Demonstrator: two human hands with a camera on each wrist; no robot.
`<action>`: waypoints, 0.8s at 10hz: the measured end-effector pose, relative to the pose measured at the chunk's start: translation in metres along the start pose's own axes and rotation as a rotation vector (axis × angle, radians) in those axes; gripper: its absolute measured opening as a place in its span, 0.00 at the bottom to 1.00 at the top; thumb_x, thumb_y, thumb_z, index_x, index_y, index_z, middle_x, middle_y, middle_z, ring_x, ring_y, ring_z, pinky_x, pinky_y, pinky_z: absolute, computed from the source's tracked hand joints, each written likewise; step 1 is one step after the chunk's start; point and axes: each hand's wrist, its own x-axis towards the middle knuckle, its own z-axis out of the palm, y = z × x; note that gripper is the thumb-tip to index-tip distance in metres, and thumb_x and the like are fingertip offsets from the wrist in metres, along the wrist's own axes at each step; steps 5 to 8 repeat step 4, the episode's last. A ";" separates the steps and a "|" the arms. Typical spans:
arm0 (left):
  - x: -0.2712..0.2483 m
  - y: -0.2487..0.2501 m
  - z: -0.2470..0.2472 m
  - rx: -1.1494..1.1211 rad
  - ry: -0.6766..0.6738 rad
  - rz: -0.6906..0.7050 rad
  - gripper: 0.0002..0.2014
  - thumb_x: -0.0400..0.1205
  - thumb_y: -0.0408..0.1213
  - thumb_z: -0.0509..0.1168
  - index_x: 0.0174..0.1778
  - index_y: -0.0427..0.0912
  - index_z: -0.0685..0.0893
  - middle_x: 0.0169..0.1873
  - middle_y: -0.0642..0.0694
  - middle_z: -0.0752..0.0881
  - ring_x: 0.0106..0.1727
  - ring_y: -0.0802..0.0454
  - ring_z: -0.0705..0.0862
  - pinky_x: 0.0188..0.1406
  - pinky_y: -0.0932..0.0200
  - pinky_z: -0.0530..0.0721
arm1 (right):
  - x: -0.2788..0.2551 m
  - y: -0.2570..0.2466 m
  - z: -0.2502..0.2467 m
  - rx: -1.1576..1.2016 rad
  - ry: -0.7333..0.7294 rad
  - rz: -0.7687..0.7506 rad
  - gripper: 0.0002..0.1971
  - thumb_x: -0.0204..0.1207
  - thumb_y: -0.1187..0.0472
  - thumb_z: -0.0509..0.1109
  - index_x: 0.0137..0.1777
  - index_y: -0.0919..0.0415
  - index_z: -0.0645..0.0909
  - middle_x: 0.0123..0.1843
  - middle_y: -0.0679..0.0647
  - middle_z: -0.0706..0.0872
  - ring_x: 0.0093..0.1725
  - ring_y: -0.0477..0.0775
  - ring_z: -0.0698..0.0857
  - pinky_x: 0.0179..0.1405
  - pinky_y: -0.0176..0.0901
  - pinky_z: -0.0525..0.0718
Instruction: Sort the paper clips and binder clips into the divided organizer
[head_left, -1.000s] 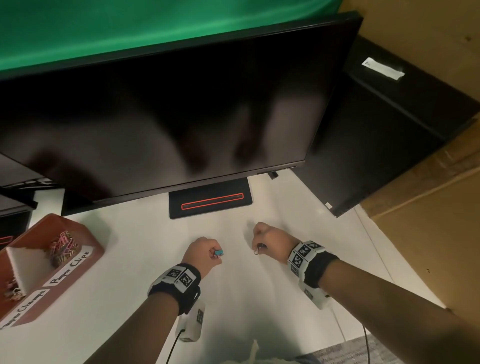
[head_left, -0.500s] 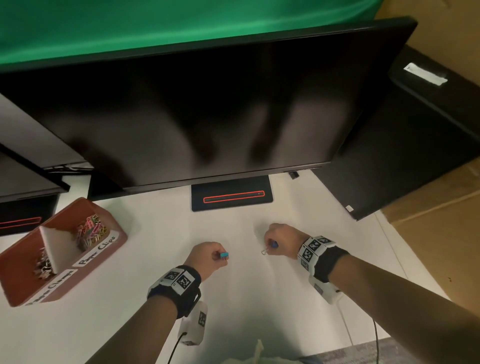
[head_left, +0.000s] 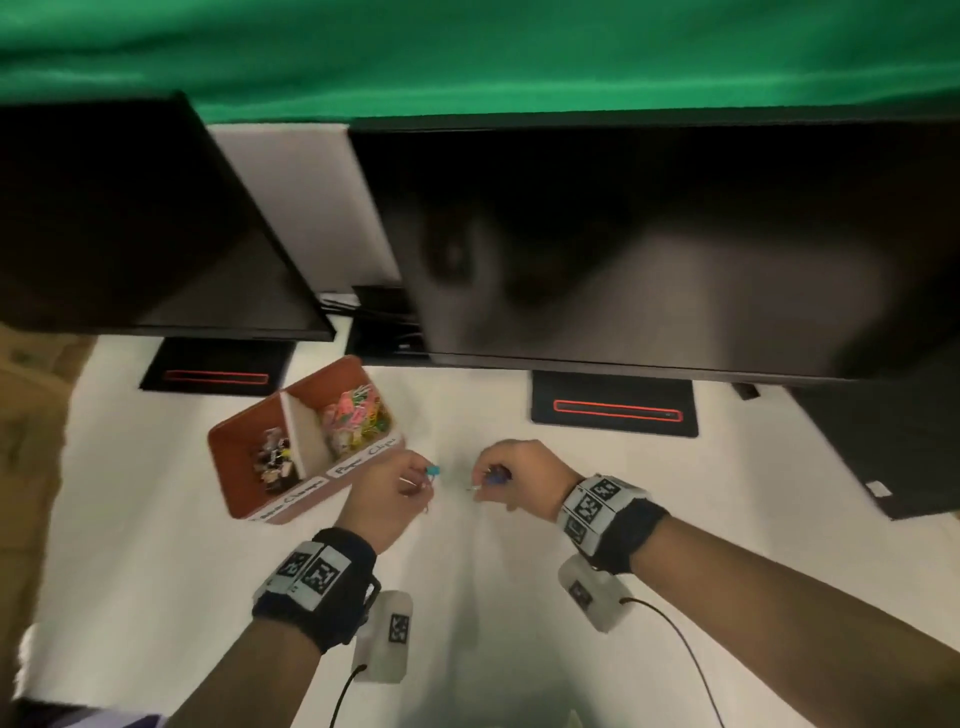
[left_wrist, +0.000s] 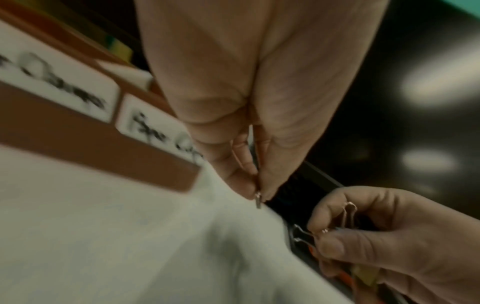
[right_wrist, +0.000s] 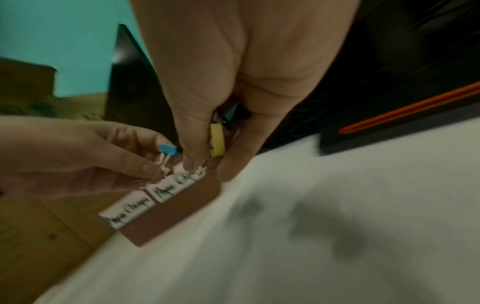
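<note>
The brown divided organizer (head_left: 236, 483) sits on the white table, left of both hands. Its left compartment holds binder clips (head_left: 272, 460) and its right compartment holds coloured paper clips (head_left: 356, 418). My left hand (head_left: 423, 480) is beside the organizer's right front corner and pinches a light blue binder clip (right_wrist: 167, 149) by its wire handles. My right hand (head_left: 488, 480) is a short way to the right and grips several binder clips, among them a yellow binder clip (right_wrist: 217, 142) and a dark blue one (head_left: 497, 475). In the wrist views the organizer's white labels (left_wrist: 153, 127) (right_wrist: 130, 214) show.
Two dark monitors (head_left: 649, 249) (head_left: 130, 223) stand behind, overhanging the back of the table on black bases (head_left: 613, 405). A black box (head_left: 893, 441) is at the right. Cables (head_left: 675, 639) run from the wrist cameras toward the near edge.
Both hands have moved left with their clips, and the view has swung left. The organizer now lies just beside the left hand. Both grips are unchanged.
</note>
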 end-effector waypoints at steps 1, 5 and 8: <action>-0.007 -0.023 -0.067 -0.045 0.184 -0.088 0.09 0.72 0.31 0.74 0.38 0.49 0.82 0.33 0.50 0.86 0.38 0.49 0.85 0.41 0.60 0.82 | 0.055 -0.074 0.031 0.092 -0.013 -0.114 0.07 0.72 0.61 0.74 0.48 0.62 0.85 0.44 0.52 0.82 0.41 0.52 0.82 0.30 0.34 0.85; 0.003 -0.060 -0.165 -0.453 0.183 -0.363 0.29 0.84 0.57 0.50 0.70 0.36 0.72 0.67 0.34 0.78 0.66 0.42 0.79 0.69 0.48 0.76 | 0.159 -0.192 0.104 0.214 -0.009 0.158 0.29 0.81 0.37 0.48 0.70 0.57 0.72 0.65 0.60 0.81 0.63 0.61 0.81 0.67 0.56 0.77; 0.003 -0.060 -0.165 -0.453 0.183 -0.363 0.29 0.84 0.57 0.50 0.70 0.36 0.72 0.67 0.34 0.78 0.66 0.42 0.79 0.69 0.48 0.76 | 0.159 -0.192 0.104 0.214 -0.009 0.158 0.29 0.81 0.37 0.48 0.70 0.57 0.72 0.65 0.60 0.81 0.63 0.61 0.81 0.67 0.56 0.77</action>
